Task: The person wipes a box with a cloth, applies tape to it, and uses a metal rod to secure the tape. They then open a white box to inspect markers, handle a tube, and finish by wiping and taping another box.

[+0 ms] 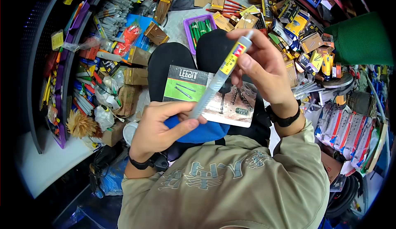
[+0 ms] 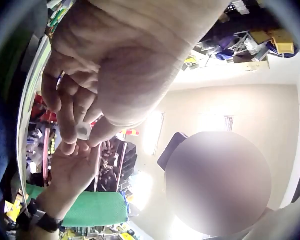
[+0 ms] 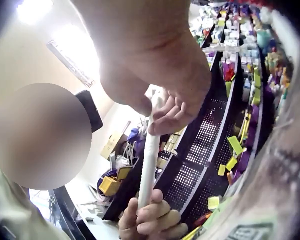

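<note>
A translucent white plastic tube (image 1: 212,89) with a yellow label and a narrow tip slants up over the lap. My left hand (image 1: 159,126) pinches its lower end between thumb and fingers. Around the upper, labelled part curl the thumb and fingers of my right hand (image 1: 267,70). In the right wrist view the tube (image 3: 149,155) shows ridges along its length, with one hand at either end. Beneath it a flat LEEBIT package (image 1: 181,88), printed with drill bits, lies across the thighs. What is inside the tube is hidden.
A purple basket (image 1: 186,27) of green tubes stands beyond the knees. Boxes (image 1: 298,24) pile up at the right, before a green mesh roll (image 1: 361,41). Bagged tubes (image 1: 115,20) and cartons crowd the left, beside a dark perforated rack (image 1: 35,64).
</note>
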### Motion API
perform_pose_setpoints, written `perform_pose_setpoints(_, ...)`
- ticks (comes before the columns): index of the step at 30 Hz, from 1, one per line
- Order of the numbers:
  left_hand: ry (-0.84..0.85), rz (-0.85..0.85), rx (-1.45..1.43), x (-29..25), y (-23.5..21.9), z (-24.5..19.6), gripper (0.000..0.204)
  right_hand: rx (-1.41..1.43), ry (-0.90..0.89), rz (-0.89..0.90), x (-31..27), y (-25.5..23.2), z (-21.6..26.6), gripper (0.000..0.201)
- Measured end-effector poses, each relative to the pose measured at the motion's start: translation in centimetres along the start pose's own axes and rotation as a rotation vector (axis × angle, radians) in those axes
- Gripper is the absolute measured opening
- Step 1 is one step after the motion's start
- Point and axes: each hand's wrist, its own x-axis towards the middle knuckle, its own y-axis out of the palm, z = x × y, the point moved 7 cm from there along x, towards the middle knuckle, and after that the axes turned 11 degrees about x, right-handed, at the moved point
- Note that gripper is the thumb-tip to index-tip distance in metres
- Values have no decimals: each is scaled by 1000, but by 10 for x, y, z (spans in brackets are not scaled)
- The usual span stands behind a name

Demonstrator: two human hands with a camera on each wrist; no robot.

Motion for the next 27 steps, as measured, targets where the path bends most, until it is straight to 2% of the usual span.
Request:
perform_pose_setpoints(3,-21,91,-52,11,18,5,23,26,54,16,5,0,-16,37)
perform_pose_setpoints(5,-163,26,-239,18,27,21,21,-22,98,20,1,5,-28,31)
perform_pose_setpoints(6,-129,-46,-254,23,28,23,19,-64,123,44,-2,7,-35,30)
perform_pose_setpoints(7,-131,-44,-250,27,28,24,19,-105,149,70,-4,7,-44,29)
perform_pose_setpoints(9,-80,-30,-52,32,26,22,23,-168,145,92,-8,6,-49,25)
perform_pose_setpoints(11,-106,-32,-20,35,28,20,25,-136,203,35,-12,5,-49,25)
perform_pose_setpoints(13,-25,-26,79,37,29,13,25,-151,189,34,-14,3,-45,25)
perform_pose_setpoints(15,-14,26,157,37,25,13,33,-289,146,99,-16,1,-43,25)
perform_pose_setpoints(17,309,25,456,36,19,-5,44,-317,109,107,-18,0,-41,25)
perform_pose_setpoints(18,308,30,456,36,13,-3,44,-351,75,139,-18,1,-39,25)
perform_pose_setpoints(21,288,108,862,31,-2,4,74,-449,6,205,-18,1,-31,25)
perform_pose_setpoints(23,261,124,861,31,-11,16,77,-515,-25,241,-21,4,-20,26)
perform_pose_setpoints(26,293,110,758,33,-23,19,67,-314,199,132,-30,-6,-20,26)
perform_pose_setpoints(27,327,66,698,33,-29,12,67,-402,129,80,-32,-13,-16,26)
